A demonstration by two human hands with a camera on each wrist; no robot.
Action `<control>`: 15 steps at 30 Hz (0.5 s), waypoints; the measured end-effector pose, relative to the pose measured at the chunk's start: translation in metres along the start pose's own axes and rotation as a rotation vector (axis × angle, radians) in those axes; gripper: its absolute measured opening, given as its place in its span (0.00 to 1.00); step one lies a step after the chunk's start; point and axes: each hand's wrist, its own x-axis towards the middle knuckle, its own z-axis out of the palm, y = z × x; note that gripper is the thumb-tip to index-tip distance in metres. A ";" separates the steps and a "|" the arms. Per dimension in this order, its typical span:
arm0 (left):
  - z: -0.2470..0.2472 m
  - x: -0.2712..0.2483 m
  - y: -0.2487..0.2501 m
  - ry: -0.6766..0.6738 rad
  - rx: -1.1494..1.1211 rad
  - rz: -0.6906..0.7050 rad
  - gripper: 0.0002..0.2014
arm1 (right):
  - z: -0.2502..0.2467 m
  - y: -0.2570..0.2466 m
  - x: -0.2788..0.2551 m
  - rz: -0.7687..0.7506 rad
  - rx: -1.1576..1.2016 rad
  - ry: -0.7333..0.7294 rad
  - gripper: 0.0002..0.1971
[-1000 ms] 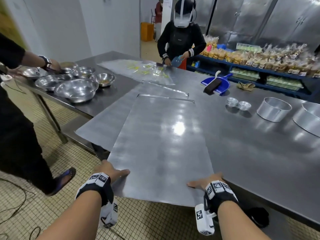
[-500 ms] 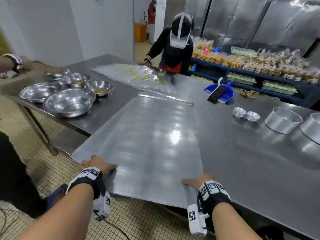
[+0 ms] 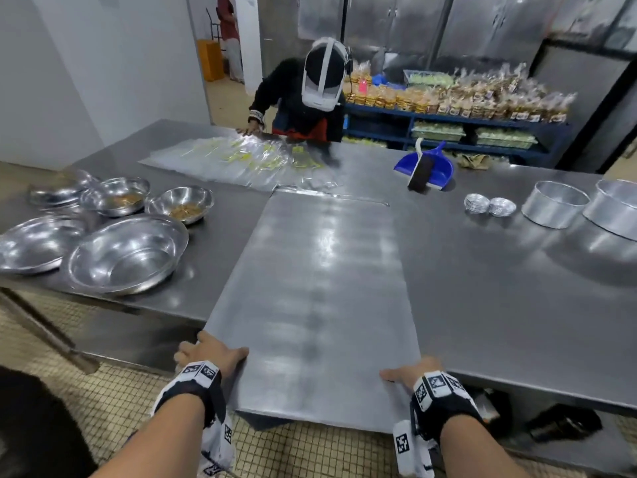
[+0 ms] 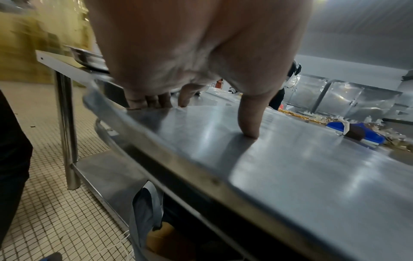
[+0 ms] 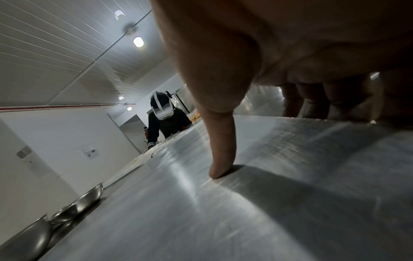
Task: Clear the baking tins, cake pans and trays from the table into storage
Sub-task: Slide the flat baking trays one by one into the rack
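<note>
A large flat metal tray [image 3: 317, 288] lies lengthwise on the steel table [image 3: 517, 305], its near end hanging over the table's front edge. A second tray [image 3: 265, 420] shows just beneath it. My left hand [image 3: 210, 357] grips the near left corner: the thumb [image 4: 248, 123] presses on top and the fingers [image 4: 147, 102] curl over the side edge. My right hand [image 3: 413, 374] grips the near right corner the same way, thumb [image 5: 221, 150] on the tray [image 5: 245, 211]. Two round cake pans [image 3: 555, 203] and small tins [image 3: 489, 205] stand at the right.
Several steel bowls [image 3: 127, 253] crowd the table's left part. A blue dustpan with a brush [image 3: 427, 167] and a clear plastic sheet [image 3: 241, 160] lie at the far side, where a person in a headset [image 3: 310, 98] leans over. Tiled floor lies below me.
The top tray has swung round over the lower one, which had fanned out to the left. The person at the left has gone from view. Both hands kept their corners.
</note>
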 end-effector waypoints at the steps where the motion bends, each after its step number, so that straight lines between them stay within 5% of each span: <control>1: -0.001 0.006 -0.001 0.001 -0.006 0.008 0.47 | 0.006 -0.003 0.000 0.027 0.026 0.007 0.52; 6: -0.002 0.029 -0.006 -0.010 0.003 0.056 0.50 | 0.024 -0.008 0.005 0.063 -0.028 0.082 0.65; 12: -0.008 0.039 -0.008 -0.020 0.049 0.090 0.56 | 0.023 -0.012 -0.003 0.057 -0.071 0.050 0.40; 15: -0.011 0.041 -0.009 -0.086 -0.103 0.074 0.57 | 0.024 -0.010 -0.004 0.072 0.028 0.072 0.38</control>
